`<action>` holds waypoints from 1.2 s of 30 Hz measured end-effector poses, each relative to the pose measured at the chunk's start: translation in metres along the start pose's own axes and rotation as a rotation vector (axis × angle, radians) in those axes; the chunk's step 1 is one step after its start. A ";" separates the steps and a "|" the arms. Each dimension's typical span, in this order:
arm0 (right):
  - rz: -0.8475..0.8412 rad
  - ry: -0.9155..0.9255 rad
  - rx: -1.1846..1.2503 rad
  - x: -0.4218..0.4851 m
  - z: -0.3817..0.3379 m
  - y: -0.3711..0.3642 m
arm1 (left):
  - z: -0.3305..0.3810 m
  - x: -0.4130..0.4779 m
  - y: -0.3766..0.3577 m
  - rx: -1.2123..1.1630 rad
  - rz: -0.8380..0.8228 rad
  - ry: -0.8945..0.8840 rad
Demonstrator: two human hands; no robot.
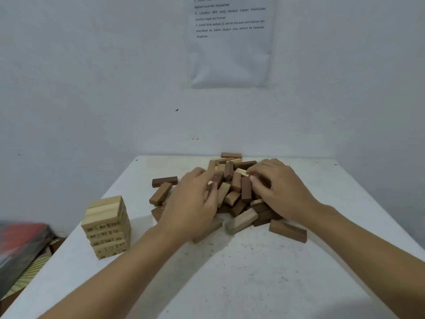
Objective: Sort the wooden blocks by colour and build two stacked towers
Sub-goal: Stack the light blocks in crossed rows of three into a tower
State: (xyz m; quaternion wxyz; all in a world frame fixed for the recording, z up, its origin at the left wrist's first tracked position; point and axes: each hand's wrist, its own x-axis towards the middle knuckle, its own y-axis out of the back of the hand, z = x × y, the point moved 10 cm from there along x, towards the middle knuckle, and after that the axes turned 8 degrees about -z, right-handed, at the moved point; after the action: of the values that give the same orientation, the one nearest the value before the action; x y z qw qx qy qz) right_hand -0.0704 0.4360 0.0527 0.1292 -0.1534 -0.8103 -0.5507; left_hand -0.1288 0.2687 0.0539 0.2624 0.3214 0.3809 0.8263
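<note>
Palms down — left hand point(192, 204) blurred, right hand point(277, 189) sharper — fingers curled into block pile point(236, 181). Grip contents hidden; cannot tell.

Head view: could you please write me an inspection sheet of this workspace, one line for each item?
Surface: white table, speckled with dark marks.
Job's things: light tower standing at the left; mixed pile of light and dark blocks at the centre; no dark tower yet.
Clutter: nothing seen.
Hands: left hand and right hand both in the pile, fingers curled; grip unclear.
Cables: nothing seen.
Surroundings: white wall with printed sheet; red-and-dark object beside the table, blurred.
</note>
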 end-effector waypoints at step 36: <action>-0.252 -0.106 0.170 0.061 0.049 -0.028 | -0.090 0.129 -0.062 0.259 -0.519 0.424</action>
State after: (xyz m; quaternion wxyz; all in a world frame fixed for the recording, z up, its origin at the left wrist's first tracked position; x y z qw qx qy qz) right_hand -0.1394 0.4782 0.0345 0.0288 -0.0678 -0.8725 -0.4830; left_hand -0.2674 0.3498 0.0020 0.3357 0.0658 0.5976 0.7252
